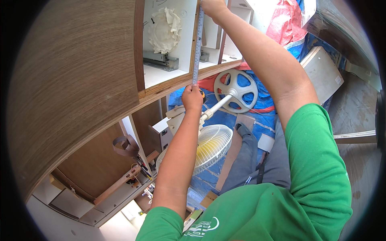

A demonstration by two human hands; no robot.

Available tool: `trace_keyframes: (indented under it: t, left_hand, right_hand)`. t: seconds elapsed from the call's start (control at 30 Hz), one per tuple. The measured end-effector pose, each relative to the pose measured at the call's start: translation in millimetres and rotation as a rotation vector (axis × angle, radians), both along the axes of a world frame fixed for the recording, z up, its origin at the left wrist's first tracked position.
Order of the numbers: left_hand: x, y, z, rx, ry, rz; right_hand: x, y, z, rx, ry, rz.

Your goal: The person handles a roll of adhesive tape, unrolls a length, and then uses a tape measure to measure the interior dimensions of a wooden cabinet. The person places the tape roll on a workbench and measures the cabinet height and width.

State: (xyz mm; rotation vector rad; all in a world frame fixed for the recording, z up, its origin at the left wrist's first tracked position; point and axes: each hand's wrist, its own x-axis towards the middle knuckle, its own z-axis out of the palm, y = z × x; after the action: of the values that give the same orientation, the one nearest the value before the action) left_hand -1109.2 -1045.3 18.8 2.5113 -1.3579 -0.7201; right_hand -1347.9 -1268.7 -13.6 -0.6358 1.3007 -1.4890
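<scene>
My left hand [192,98] is closed round a tape measure [202,95], whose black and yellow case shows just past my fingers. Its blade [197,56] is pulled out along the front edge of an upright divider in a wooden cabinet [161,91]. At the far end of the blade, by the top of the picture, my right hand [214,9] has its fingers curled at the tape; the upper edge cuts part of it off. White-lined compartments lie on both sides of the blade. In the left one are crumpled cream wrapping [165,30] and metal drawer slides [161,61].
A white standing fan [213,146] lies tilted below my left arm, its round base [236,90] on a blue tarp [223,120]. A large wood-grain panel [76,60] fills the left. Pale boxes [321,74] stand right, and a brown strap roll [125,145] hangs lower left.
</scene>
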Motion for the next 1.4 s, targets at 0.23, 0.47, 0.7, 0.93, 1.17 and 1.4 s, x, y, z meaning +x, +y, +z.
trace_keyframes:
  t: [0.23,0.47,0.7,0.93,1.17,1.4]
  left_hand:
    - [-1,0,1,-0.004,0.008,0.005]
    - [1,-1,0,0.030,0.016,0.020]
    - [4,0,-3,0.014,0.025,0.027]
    - [1,-1,1,0.033,0.020,0.021]
    - [-2,-1,5,0.045,0.003,0.013]
    - [5,-1,-3,0.030,0.008,0.016]
  right_hand:
    - [3,-5,-8,-0.014,-0.018,-0.031]
    - [1,-3,-4,0.029,-0.050,0.004]
    - [-5,3,4,0.090,-0.080,0.060]
    - [1,-6,-12,0.035,-0.017,-0.003]
    - [3,-7,-13,-0.019,0.001,-0.031]
    - [-1,-3,-4,0.011,-0.095,0.030]
